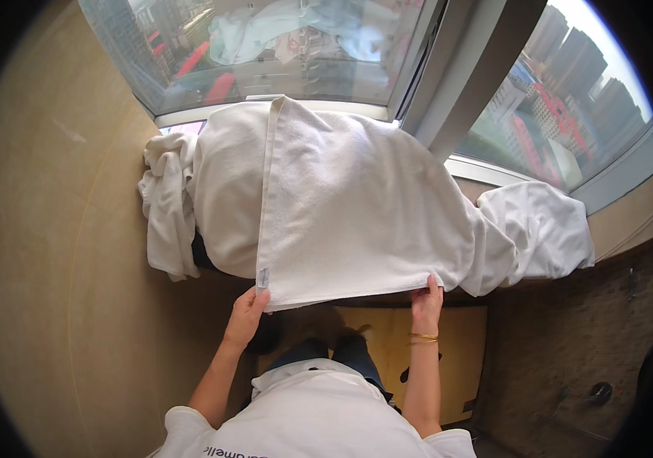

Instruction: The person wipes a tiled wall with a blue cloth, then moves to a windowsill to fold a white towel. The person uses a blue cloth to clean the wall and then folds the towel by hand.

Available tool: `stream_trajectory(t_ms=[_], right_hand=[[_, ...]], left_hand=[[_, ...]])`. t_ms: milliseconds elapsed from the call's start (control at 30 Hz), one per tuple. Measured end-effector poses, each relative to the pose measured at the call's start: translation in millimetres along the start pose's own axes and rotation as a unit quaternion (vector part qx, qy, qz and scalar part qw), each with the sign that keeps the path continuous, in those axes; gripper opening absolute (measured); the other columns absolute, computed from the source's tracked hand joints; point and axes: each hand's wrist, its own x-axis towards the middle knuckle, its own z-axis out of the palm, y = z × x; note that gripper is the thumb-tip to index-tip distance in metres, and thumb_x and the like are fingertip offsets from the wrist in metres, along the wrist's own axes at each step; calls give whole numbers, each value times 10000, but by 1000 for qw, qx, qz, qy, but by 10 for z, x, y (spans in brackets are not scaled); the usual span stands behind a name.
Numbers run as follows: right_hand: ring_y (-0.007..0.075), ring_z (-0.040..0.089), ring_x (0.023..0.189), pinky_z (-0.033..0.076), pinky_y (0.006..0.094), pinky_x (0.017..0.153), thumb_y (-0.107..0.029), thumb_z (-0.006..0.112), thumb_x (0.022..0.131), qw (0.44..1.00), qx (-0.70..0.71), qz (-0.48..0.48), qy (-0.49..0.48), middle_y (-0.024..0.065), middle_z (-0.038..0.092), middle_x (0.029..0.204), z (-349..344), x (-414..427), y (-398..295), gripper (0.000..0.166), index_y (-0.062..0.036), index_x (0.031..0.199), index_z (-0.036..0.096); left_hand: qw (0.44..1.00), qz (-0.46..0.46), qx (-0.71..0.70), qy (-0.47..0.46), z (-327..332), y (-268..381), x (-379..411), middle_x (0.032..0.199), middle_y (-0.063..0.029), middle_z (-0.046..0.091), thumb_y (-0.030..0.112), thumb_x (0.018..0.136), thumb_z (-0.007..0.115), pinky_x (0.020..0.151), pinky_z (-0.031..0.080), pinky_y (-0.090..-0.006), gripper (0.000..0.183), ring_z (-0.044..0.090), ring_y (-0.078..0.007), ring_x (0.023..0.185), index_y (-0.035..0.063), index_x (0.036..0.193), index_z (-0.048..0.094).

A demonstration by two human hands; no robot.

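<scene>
A large white towel (355, 212) lies spread over a bulky white cloth heap below the window, its near edge pulled out towards me. My left hand (249, 312) pinches the near left corner, just below a small sewn label. The near right corner is held by my right hand (427, 297), thumb on top and fingers mostly beneath the cloth. Between the two hands the hem runs almost straight. More white cloth (234, 189) bulges out at the left of the towel.
Crumpled white towels lie at the left end (169, 200) and the right end (538, 229) of the heap. Window panes (303, 51) and a thick frame post (469, 74) stand behind. A beige wall (46, 229) is at left, a wall with metal fittings (601, 392) at right.
</scene>
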Motion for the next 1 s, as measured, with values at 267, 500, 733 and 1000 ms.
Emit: stream_trajectory(t_ms=[267,500,733,1000], right_hand=[[150,509,916,418,285,729,-190,578,798,993,90,34,67,23,553,1021,-291,74,43,290,-117,1072,521],[160,510,891,418,302,761,-207,550,828,997,71,-17,33,22,548,996,-92,-163,-32,253,-91,1047,503],[98,511,666,422,238,595,-229,529,846,999,35,7,-36,4,568,786,19,-331,-175,146,-92,896,524],[85,481,746,369,232,644,-250,538,836,993,41,79,-84,-16,557,835,-62,-273,-333,151,-111,896,533]], left_hand=[[970,13,-200,136,121,-57,-36,820,16,534,228,882,443,662,376,-221,254,454,-63,729,5,965,534],[832,-256,-492,-9,598,-880,-82,944,-18,515,581,750,477,646,407,-247,528,475,-113,746,113,995,477],[891,-294,-225,-264,2105,-611,253,1127,-13,483,490,831,464,865,345,-306,556,453,-127,989,87,1210,401],[943,-175,-274,-71,2698,-500,400,947,-17,540,301,810,594,774,365,-229,378,482,-110,864,1,1024,511]])
